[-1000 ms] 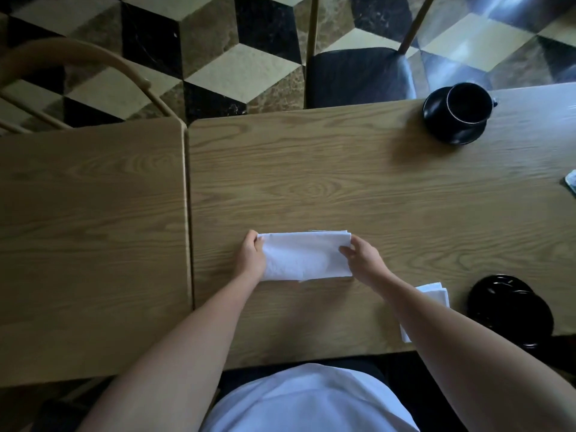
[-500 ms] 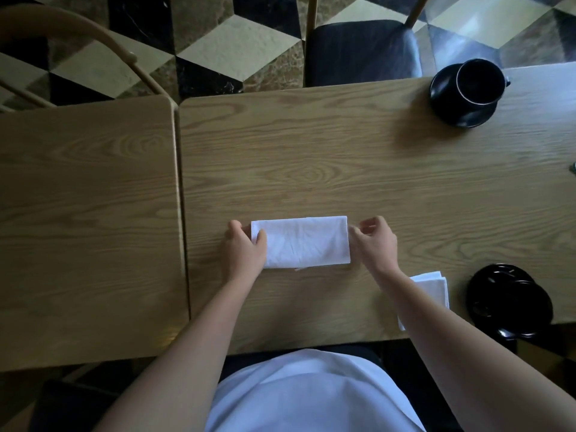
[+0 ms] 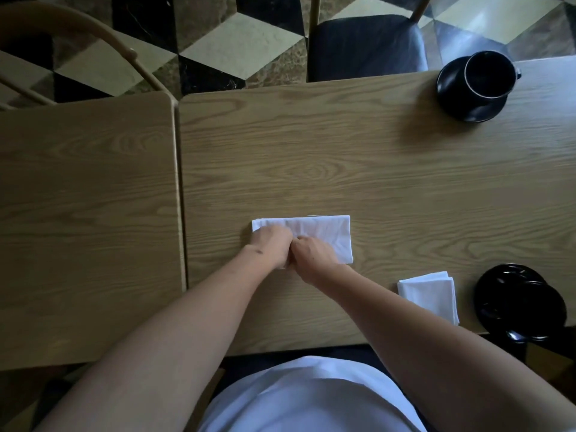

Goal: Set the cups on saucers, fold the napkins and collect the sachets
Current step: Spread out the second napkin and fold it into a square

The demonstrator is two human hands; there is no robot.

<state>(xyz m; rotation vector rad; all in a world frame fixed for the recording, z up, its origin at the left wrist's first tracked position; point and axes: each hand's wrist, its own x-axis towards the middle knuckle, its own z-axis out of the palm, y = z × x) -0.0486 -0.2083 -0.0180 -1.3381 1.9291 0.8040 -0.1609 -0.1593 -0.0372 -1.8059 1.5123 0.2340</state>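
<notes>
A white napkin lies folded into a long strip on the wooden table in front of me. My left hand sits on its left part with curled fingers, gripping the cloth near the front edge. My right hand is right beside it, knuckles touching, fingers curled onto the napkin's middle. A second napkin, folded into a small square, lies to the right near the front edge. At the far right a black cup stands on a black saucer. No sachets show.
Black saucers lie stacked at the front right edge, partly over it. A second table butts against the left side. A dark padded chair stands beyond the table, and a curved wooden chair back at the far left.
Both hands left the napkin's two short ends and came together on its left and middle part. The view shifted slightly, so the second folded napkin shows fully.
</notes>
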